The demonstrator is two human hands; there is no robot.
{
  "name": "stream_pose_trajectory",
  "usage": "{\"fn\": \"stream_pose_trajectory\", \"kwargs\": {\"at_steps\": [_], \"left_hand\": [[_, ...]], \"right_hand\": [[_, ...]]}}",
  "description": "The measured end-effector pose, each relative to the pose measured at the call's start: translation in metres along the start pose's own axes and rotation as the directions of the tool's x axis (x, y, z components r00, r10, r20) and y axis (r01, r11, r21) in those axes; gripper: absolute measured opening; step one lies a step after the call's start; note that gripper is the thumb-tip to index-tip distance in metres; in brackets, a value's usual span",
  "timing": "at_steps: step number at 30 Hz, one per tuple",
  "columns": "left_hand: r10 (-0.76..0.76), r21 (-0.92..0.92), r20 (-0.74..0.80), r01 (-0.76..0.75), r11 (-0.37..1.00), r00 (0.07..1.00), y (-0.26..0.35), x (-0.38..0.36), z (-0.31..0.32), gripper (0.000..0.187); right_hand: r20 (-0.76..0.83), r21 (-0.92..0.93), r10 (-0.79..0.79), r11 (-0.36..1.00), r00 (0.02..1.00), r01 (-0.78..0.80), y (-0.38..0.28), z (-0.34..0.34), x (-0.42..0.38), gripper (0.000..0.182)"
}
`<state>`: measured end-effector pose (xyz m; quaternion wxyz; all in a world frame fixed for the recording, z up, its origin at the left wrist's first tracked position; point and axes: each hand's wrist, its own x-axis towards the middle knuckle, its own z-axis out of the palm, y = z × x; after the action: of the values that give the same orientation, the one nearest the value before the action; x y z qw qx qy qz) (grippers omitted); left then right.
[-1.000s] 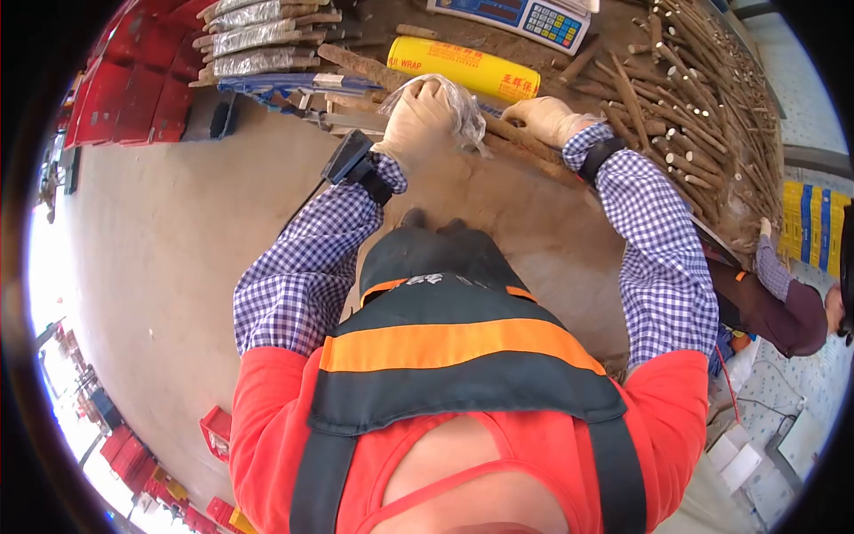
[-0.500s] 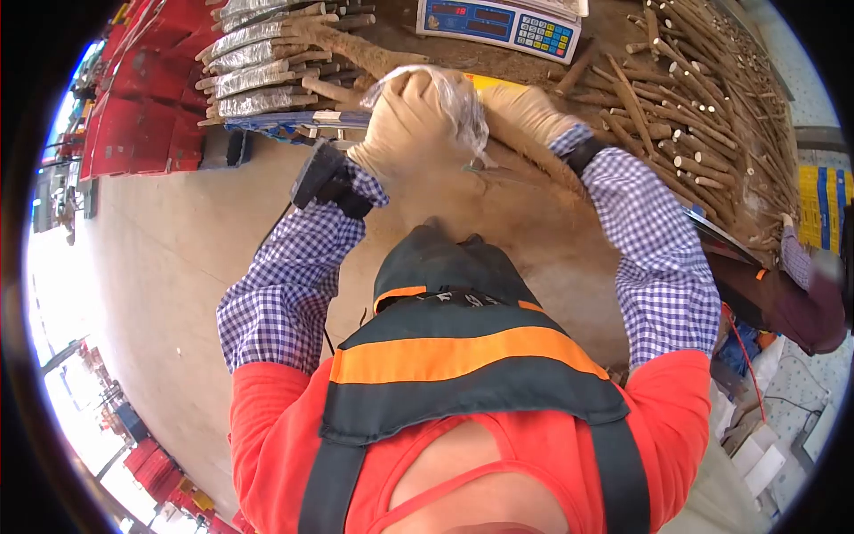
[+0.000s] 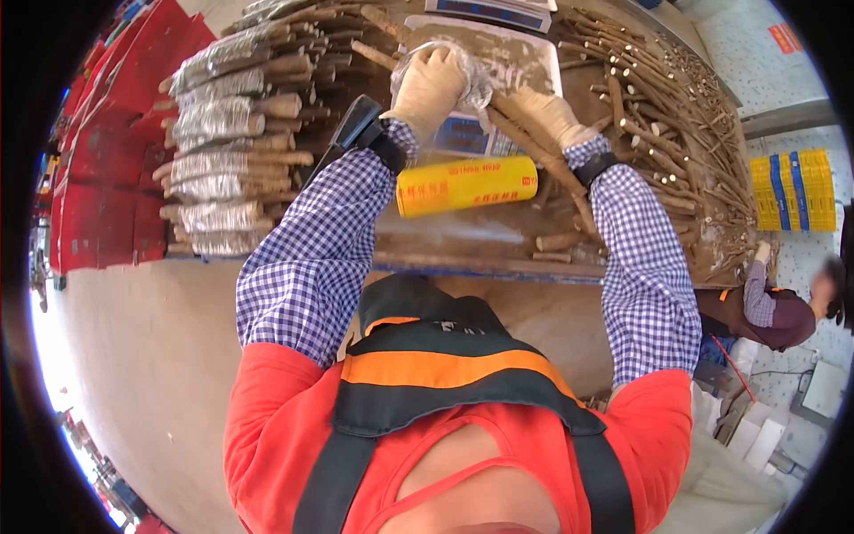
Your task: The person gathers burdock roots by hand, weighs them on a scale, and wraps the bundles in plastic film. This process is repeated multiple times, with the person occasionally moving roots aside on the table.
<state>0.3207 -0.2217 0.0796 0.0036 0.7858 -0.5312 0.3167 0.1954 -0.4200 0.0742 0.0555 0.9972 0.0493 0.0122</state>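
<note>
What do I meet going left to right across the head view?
Red crates → wrapped bundles → left hand → right hand → loose sticks → yellow crates.

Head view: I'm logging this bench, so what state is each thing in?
Left hand: gloved, closed on clear film
Clear film: crumpled
Right hand: gloved, gripping long sticks
Long sticks: tilted, partly hidden
Yellow roll: lying on its side
Bundles: wrapped, side by side
Loose sticks: heaped, unwrapped
Scale tray: soiled
</note>
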Motion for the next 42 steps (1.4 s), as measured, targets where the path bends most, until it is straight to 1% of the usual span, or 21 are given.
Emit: {"fn": "stream_pose_trajectory", "kwargs": {"at_steps": [5,9,11,12,13,15,16,19,21,23,25,27,29,31,32,33,35,37,39,41,42], "left_hand": [[-0.030,-0.131,0.225,0.060,0.990,0.974,-0.010,0.010,0.025,0.026],[-0.114,-0.271,-0.090,0.086,0.959,0.989,-0.002,0.000,0.061,0.023],[0.061,-0.248,0.178,-0.016,0.969,0.982,-0.005,0.016,0.079,0.027],[0.038,-0.123,0.239,-0.009,0.992,0.970,-0.001,0.025,0.090,0.031],[0.036,-0.114,0.236,-0.009,0.993,0.971,-0.002,0.031,0.103,0.031],[-0.007,-0.288,0.173,0.057,0.956,0.985,-0.002,0.037,0.119,0.048],[0.007,-0.452,0.171,0.072,0.889,0.985,-0.003,0.041,0.119,0.053],[0.054,-0.644,0.198,0.088,0.760,0.979,-0.016,0.048,0.113,0.060],[0.090,-0.554,0.265,0.076,0.829,0.960,-0.018,0.045,0.104,0.069],[0.097,-0.679,0.061,-0.030,0.733,0.993,-0.024,0.034,0.094,0.070],[0.095,-0.693,0.033,-0.045,0.719,0.995,-0.028,0.023,0.097,0.078],[-0.038,-0.881,0.085,0.093,0.463,0.996,-0.029,0.017,0.093,0.083],[-0.081,-0.859,0.114,0.140,0.492,0.990,-0.026,0.009,0.101,0.087],[-0.265,-0.807,0.242,0.345,0.479,0.933,-0.022,0.002,0.106,0.096],[-0.311,-0.835,0.239,0.358,0.418,0.920,-0.020,-0.003,0.104,0.088],[-0.310,-0.835,0.239,0.358,0.418,0.920,-0.018,-0.007,0.102,0.088],[-0.476,-0.767,0.271,0.487,0.419,0.837,-0.013,-0.018,0.105,0.080],[-0.520,-0.812,0.257,0.474,0.341,0.814,-0.010,-0.024,0.114,0.074],[-0.541,-0.798,0.279,0.505,0.329,0.793,-0.007,-0.019,0.095,0.071],[-0.549,-0.802,0.264,0.497,0.331,0.793,-0.007,-0.021,0.085,0.062],[-0.558,-0.881,0.355,0.468,0.069,0.750,-0.007,-0.025,0.087,0.056]], "right_hand": [[-0.097,0.051,-0.012,0.999,0.995,0.017,0.017,0.023,-0.014,0.022],[-0.206,0.027,0.024,0.999,0.978,-0.018,0.019,0.039,-0.013,0.021],[0.100,0.090,0.145,0.984,0.984,-0.154,0.015,0.031,-0.004,0.019],[0.076,0.190,0.172,0.964,0.982,-0.184,0.022,0.036,0.000,0.019],[0.066,0.191,0.170,0.965,0.983,-0.179,0.030,0.036,0.008,0.019],[0.290,0.185,0.196,0.949,0.937,-0.256,0.045,0.034,0.021,0.023],[0.306,0.371,0.206,0.873,0.929,-0.316,0.054,0.028,0.024,0.029],[0.348,0.323,0.221,0.884,0.911,-0.338,0.062,0.016,0.032,0.031],[0.372,0.285,0.181,0.911,0.910,-0.298,0.064,0.008,0.032,0.034],[0.102,0.399,0.270,0.870,0.957,-0.289,0.057,0.003,0.023,0.039],[0.028,0.470,0.280,0.844,0.960,-0.259,0.036,-0.005,0.022,0.041],[0.384,0.330,0.185,0.887,0.905,-0.322,0.001,-0.029,0.028,0.037],[0.270,0.351,0.231,0.880,0.935,-0.319,-0.019,-0.015,0.026,0.033],[0.176,0.230,0.244,0.932,0.954,-0.281,-0.028,-0.007,0.029,0.031],[0.096,0.088,0.251,0.962,0.963,-0.259,-0.036,0.004,0.031,0.027],[0.096,0.089,0.251,0.962,0.963,-0.260,-0.044,0.014,0.032,0.027],[-0.074,-0.245,0.226,0.940,0.971,-0.238,-0.058,0.027,0.035,0.021],[-0.082,-0.191,0.274,0.939,0.958,-0.285,-0.055,0.031,0.043,0.019],[-0.102,0.140,0.397,0.913,0.912,-0.382,-0.040,0.014,0.041,0.018],[0.044,0.477,0.475,0.763,0.879,-0.437,-0.018,-0.025,0.023,0.023],[-0.220,0.426,0.463,0.838,0.859,-0.342,-0.003,-0.013,0.004,0.025]]}}
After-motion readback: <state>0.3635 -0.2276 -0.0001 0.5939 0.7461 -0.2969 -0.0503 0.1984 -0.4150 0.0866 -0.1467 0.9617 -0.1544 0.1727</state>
